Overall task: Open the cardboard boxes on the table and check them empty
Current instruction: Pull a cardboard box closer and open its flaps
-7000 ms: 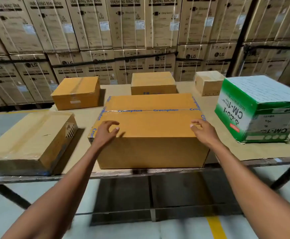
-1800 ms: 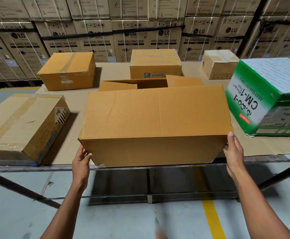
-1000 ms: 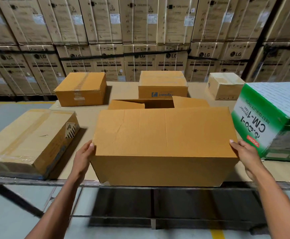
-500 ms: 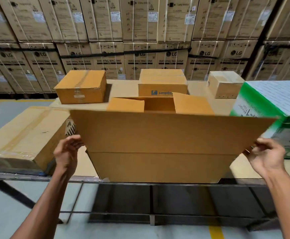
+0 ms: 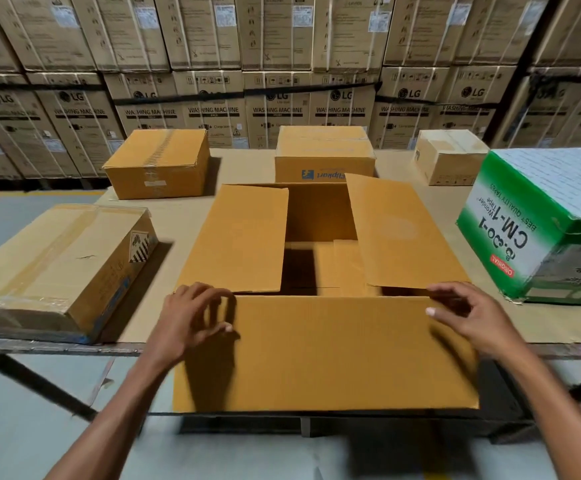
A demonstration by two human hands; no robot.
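Big brown cardboard box (image 5: 323, 351) sits at the near edge of the desk (image 5: 185, 216), right in front of me, top open. Near long flap (image 5: 327, 355) is folded out toward me and hangs down over the desk edge. My left hand (image 5: 192, 320) is on the flap's left upper corner, fingers (image 5: 213, 306) curled loosely, thumb against the cardboard, not gripping anything I can make out. My right hand (image 5: 469, 320) is at the right upper corner, fingers spread a little, tips touching the flap near the fold, not closed on it. Two short side flaps (image 5: 240, 237) lie slanted over the opening, left one and right one (image 5: 400, 233), gap between them. Through the gap I see the far inner wall and part of the floor of the box, brown and bare; the rest is hidden under the flaps. Other boxes on the desk are shut: flat taped box (image 5: 60, 265) at left, taped brown box (image 5: 157, 161) at back left, Flipkart box (image 5: 323, 154) just behind the open one, small pale box (image 5: 448, 157) at back right, green-and-white tape carton (image 5: 538, 223) at right. Behind the desk, a wall of stacked washing machine cartons (image 5: 282, 64).
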